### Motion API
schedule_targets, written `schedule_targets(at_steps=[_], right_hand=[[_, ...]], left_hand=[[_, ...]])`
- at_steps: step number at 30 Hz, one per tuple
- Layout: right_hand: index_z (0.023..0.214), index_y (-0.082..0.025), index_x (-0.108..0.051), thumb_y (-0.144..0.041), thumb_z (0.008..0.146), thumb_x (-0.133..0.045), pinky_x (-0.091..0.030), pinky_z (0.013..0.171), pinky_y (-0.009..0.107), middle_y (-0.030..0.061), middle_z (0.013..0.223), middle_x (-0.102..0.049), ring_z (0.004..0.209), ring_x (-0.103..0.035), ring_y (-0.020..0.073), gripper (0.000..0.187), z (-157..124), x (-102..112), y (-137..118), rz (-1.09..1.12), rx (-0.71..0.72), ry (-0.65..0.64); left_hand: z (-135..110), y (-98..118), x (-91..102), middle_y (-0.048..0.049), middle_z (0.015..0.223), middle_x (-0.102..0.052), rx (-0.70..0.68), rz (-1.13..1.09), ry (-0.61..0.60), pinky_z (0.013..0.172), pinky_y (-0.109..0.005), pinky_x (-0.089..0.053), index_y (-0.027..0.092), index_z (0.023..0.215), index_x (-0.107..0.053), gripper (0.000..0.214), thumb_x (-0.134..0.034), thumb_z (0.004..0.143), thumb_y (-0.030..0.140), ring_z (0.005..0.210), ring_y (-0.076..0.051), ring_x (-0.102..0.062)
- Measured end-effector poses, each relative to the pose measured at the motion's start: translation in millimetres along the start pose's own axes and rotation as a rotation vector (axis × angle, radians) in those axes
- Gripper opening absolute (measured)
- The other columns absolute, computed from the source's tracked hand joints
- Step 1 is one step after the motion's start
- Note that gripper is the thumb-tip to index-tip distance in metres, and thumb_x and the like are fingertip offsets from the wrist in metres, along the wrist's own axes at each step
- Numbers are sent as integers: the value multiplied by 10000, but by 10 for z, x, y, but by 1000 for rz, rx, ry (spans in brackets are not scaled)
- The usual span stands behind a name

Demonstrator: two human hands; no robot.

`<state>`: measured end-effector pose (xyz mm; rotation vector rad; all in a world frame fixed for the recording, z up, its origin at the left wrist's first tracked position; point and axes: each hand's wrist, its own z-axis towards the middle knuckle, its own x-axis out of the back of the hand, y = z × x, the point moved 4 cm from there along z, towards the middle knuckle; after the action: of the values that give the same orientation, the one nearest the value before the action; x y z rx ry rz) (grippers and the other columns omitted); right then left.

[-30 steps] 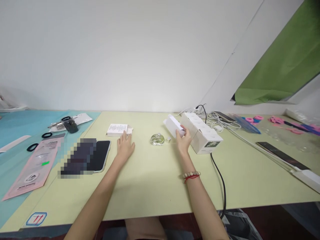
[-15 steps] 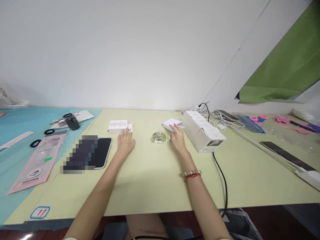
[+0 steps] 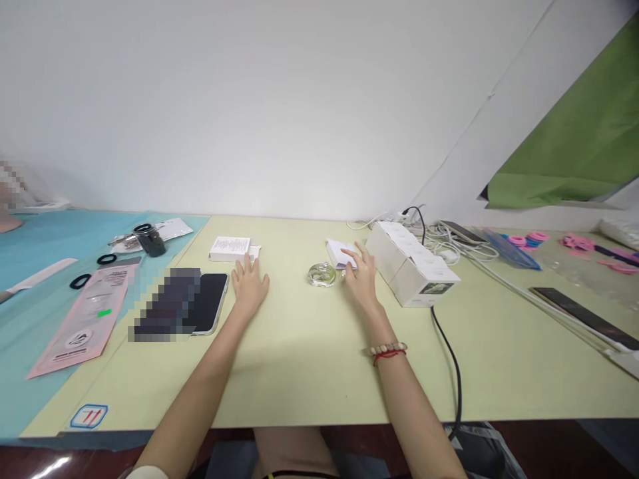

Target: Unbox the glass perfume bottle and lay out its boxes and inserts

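My left hand (image 3: 250, 285) lies with fingers spread on the table, its fingertips at the near edge of a small white box (image 3: 229, 249) with printed text and an open end flap. My right hand (image 3: 361, 278) hovers with fingers apart beside a folded white paper (image 3: 340, 254), holding nothing that I can make out. Between the hands stands a rounded clear glass bottle (image 3: 322, 275) with a greenish tint. A tiny shiny piece (image 3: 342, 274) shows by my right thumb; its kind is unclear.
Right of my right hand is a row of white boxes (image 3: 409, 266), with cables (image 3: 444, 246) behind. A phone (image 3: 212, 303) lies left, beside a pink packet (image 3: 87, 319) and a dark jar (image 3: 150, 241). Pink scissors (image 3: 576, 243) lie far right.
My right fingers have lifted off the white paper, which now lies differently folded. The small white box has slid slightly left, away from my left fingers. The view has shifted a little.
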<state>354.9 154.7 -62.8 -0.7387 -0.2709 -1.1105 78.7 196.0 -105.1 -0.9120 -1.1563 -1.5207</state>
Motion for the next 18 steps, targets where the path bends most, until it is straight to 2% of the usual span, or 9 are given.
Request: schedule_targets(at_steps=[2,4,6,9,14,16,18], right_hand=[[1092,-213,-582,-178,781,-369,-97,1060,500,67,1343,-358,1251,-319,206,378,32,186,-85,-121,-58,200],[1091,-204,-586,-168,768,-378,-68,1060,503,68,1363,-331,1263,-305,213,386,48,400,-159,-213,-125,404],[1091,-198,-592,-177,755,-399,-61,1057,508,78,1364,-327,1267,-298,228,388,57,577,-186,-304,-175,527],[1105,-195,-588,-241,726,-485,-77,1052,508,104,1371,-300,1273,-283,258,396,30,759,-73,-418,-278,652],[1125,-217,-565,-335,653,-619,-159,1033,480,115,1336,-340,1238,-324,273,490,-109,861,355,-479,-483,798],[1185,-210,-521,-391,611,-673,-200,1015,475,134,1324,-349,1222,-335,287,621,-173,862,516,-469,-551,861],[1273,-174,-431,-481,541,-723,-244,988,476,169,1309,-356,1217,-328,310,846,-235,849,645,-439,-611,937]], left_hand=[[8,13,19,-78,1455,-154,-20,-45,25,1033,-461,-231,159,1379,-326,559,-358,849,335,1313,-351,-155],[6,53,72,-85,1447,-178,-57,-96,87,1020,-461,-249,169,1384,-312,554,-352,854,323,1315,-345,-156],[-13,115,149,-86,1434,-216,-103,-154,167,1021,-457,-251,178,1372,-328,542,-362,854,330,1318,-322,-164],[-58,219,259,-89,1384,-307,-165,-243,245,1031,-425,-253,180,1313,-400,492,-383,848,339,1311,-272,-203],[-105,303,338,-90,1286,-397,-191,-341,252,1020,-391,-275,189,1221,-472,416,-421,831,324,1267,-234,-281],[-108,303,344,-85,1255,-417,-187,-367,248,1008,-385,-287,193,1201,-479,398,-428,827,317,1241,-227,-313],[-105,297,348,-79,1222,-439,-185,-385,248,995,-376,-298,195,1183,-486,381,-435,823,309,1210,-222,-346]])
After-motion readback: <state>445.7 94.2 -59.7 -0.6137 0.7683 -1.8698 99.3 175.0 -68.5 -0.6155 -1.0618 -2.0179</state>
